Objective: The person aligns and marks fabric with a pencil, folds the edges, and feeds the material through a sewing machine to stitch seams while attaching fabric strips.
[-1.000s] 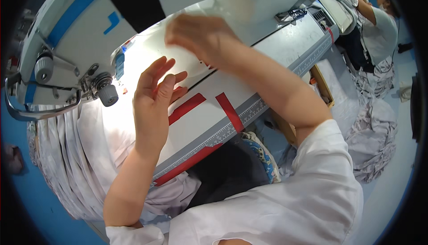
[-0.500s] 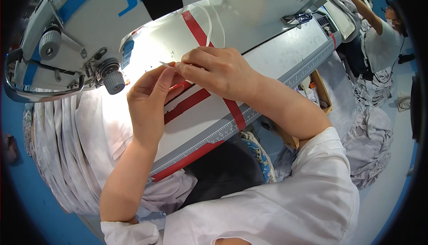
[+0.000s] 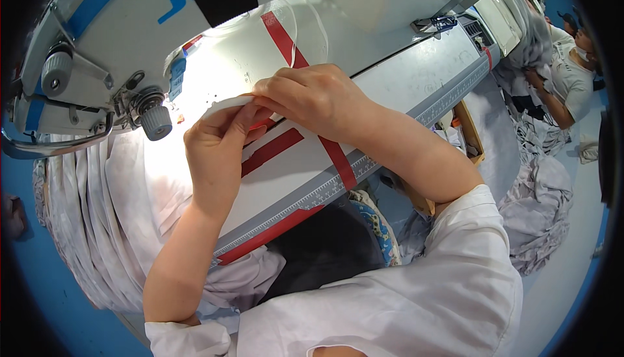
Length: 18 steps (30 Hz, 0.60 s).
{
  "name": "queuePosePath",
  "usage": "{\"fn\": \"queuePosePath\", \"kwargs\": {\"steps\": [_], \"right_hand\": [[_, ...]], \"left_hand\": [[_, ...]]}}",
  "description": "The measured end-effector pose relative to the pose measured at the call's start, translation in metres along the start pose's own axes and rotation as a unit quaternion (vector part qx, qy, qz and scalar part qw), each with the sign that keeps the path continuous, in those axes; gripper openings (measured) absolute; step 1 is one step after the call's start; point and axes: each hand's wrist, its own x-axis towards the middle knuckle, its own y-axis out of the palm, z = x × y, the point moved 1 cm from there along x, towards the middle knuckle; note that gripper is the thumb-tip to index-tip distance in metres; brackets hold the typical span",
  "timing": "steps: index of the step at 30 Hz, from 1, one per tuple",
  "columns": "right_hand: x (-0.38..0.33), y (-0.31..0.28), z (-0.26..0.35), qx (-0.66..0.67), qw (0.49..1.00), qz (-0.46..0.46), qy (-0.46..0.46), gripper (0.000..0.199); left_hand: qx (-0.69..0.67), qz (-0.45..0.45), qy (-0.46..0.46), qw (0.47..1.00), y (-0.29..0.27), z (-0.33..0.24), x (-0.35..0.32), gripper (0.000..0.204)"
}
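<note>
White strip [image 3: 227, 105] pinched in both hands

We see it narrow and gently curved, lying across the fingers of our left hand [image 3: 211, 141] above the white worktable [image 3: 403, 77]. Left thumb and fingers are drawn together on it, and our right hand [image 3: 313, 100] pinches its right end. Half a second ago we saw only a thin pointed tip; now a longer, broader stretch shows.

Over the table [image 3: 263, 191], behind its front edge, the left hand [image 3: 216, 142] and right hand [image 3: 318, 100] together hold a white strip [image 3: 227, 103].
</note>
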Motion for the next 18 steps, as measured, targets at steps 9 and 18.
{"fn": "queuePosePath", "kwargs": {"steps": [9,18], "right_hand": [[0.0022,0.0021,0.0029,-0.025,0.999,0.018,-0.008,0.018],[0.0034,-0.0011,0.0048,0.034,0.999,0.008,0.035,0.015]], "left_hand": [[0.003,0.022,0.003,1.0,-0.0048,0.0013,0.0007,0.023],[0.052,0.021,-0.022,0.998,-0.0085,-0.0023,0.0055,0.018]]}}
